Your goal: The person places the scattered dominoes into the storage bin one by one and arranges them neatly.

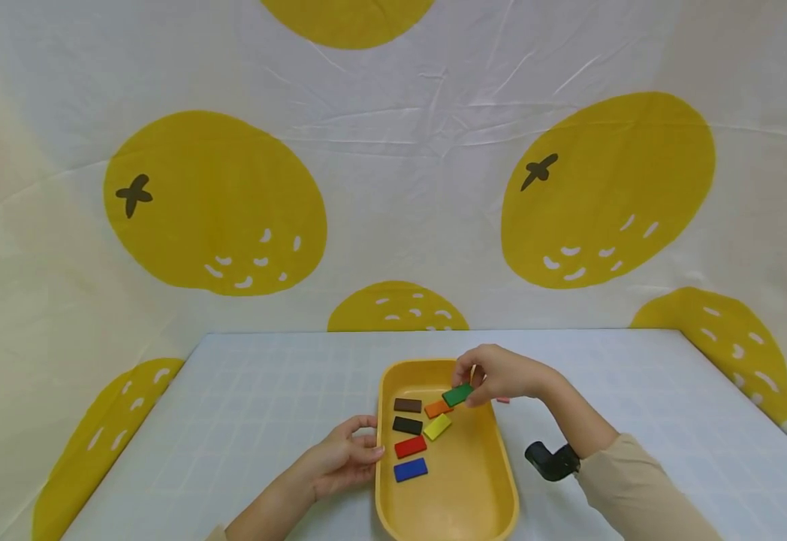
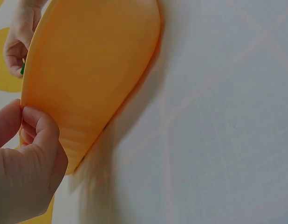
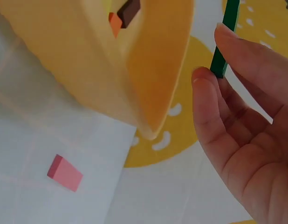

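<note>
My right hand (image 1: 499, 371) pinches a green rectangular block (image 1: 457, 394) between thumb and fingers, over the far part of a yellow tray (image 1: 481, 481). In the right wrist view the green block (image 3: 224, 46) stands out from the fingertips. My left hand (image 1: 346, 457) grips the tray's left rim, thumb and fingers on either side of it in the left wrist view. Along the tray's left side lie a brown block (image 1: 408, 406), a black block (image 1: 408, 425), a red block (image 1: 410, 447) and a blue block (image 1: 410, 470). Beside them are an orange block (image 1: 438, 409) and a yellow block (image 1: 437, 427).
A pink block (image 3: 65, 173) lies on the table outside the tray, mostly hidden behind the right hand in the head view. A black wrist device (image 1: 553, 460) sits at the right wrist. Behind the pale table (image 1: 272, 391) hangs a fruit-patterned cloth (image 1: 407, 188).
</note>
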`<state>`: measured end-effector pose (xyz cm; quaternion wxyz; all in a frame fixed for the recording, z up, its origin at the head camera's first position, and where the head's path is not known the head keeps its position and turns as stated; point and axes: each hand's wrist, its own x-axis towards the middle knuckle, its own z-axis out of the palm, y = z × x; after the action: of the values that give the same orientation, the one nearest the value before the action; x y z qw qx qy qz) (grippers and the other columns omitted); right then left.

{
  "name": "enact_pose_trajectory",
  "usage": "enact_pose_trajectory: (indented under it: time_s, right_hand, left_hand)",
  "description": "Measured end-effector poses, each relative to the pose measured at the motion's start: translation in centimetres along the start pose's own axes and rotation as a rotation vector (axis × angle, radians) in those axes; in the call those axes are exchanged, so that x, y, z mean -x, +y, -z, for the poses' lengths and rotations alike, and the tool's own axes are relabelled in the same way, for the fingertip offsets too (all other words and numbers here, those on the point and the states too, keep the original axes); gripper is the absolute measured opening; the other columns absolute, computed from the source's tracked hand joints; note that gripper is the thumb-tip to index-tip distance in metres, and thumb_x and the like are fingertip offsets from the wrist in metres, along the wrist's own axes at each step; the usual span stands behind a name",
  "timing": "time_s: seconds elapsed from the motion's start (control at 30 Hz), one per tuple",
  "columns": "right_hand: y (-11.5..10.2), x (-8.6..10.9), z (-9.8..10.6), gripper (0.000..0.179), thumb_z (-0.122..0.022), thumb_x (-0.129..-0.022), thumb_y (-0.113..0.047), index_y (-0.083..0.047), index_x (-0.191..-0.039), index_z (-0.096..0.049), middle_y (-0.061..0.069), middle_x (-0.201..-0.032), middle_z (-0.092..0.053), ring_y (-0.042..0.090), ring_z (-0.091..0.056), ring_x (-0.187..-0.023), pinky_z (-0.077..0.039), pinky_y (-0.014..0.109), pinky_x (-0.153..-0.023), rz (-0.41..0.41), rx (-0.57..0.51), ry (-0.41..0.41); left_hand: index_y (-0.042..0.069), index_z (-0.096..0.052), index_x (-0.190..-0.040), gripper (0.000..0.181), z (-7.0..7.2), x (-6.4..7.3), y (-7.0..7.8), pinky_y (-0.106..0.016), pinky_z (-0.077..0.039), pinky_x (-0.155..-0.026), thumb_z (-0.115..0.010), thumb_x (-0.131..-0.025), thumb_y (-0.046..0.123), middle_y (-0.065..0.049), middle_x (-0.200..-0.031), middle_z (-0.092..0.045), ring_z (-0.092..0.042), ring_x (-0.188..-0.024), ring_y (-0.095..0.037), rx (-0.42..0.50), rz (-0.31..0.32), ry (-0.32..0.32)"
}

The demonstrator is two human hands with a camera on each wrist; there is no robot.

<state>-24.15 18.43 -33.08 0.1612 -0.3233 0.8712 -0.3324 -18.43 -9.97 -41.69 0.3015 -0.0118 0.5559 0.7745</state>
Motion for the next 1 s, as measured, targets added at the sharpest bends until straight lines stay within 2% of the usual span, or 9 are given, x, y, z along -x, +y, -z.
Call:
enact_pose_trajectory:
  time_s: [0.3,0.67,1.0]
  right_hand:
    - [-0.1,-0.9,-0.8,0.019,-0.075,-0.075,0.000,-0.009,-0.087,-0.064,0.000,-0.081,-0.062,0.020,-0.056,-0.068,-0.051,0.025,-0.066,0.005,-0.030,0.014]
    - [0.0,-1.3,-2.3,0.019,-0.076,-0.074,-0.002,-0.005,-0.088,-0.065,0.005,-0.079,-0.061,0.023,-0.053,-0.069,-0.049,0.026,-0.061,0.003,-0.168,0.016]
    - [0.6,-1.3,-3.0,0.019,-0.077,-0.072,-0.001,-0.003,-0.088,-0.066,0.006,-0.076,-0.058,0.022,-0.051,-0.071,-0.047,0.028,-0.061,-0.066,-0.273,0.039]
  left_hand:
    - [0.004,-0.035,-0.124,0.045,0.0,-0.1,0.0,-0.025,-0.049,-0.070,-0.054,-0.086,-0.011,-0.016,-0.109,-0.057,-0.058,-0.084,-0.019,-0.001,0.004,0.005]
    - [0.003,-0.036,-0.122,0.043,-0.1,0.0,-0.1,-0.025,-0.049,-0.069,-0.053,-0.086,-0.012,-0.015,-0.107,-0.056,-0.057,-0.084,-0.019,0.004,-0.002,0.008]
    - [0.003,-0.036,-0.122,0.043,-0.2,0.1,-0.1,-0.025,-0.049,-0.070,-0.053,-0.086,-0.012,-0.016,-0.108,-0.056,-0.057,-0.085,-0.019,0.004,-0.004,0.009]
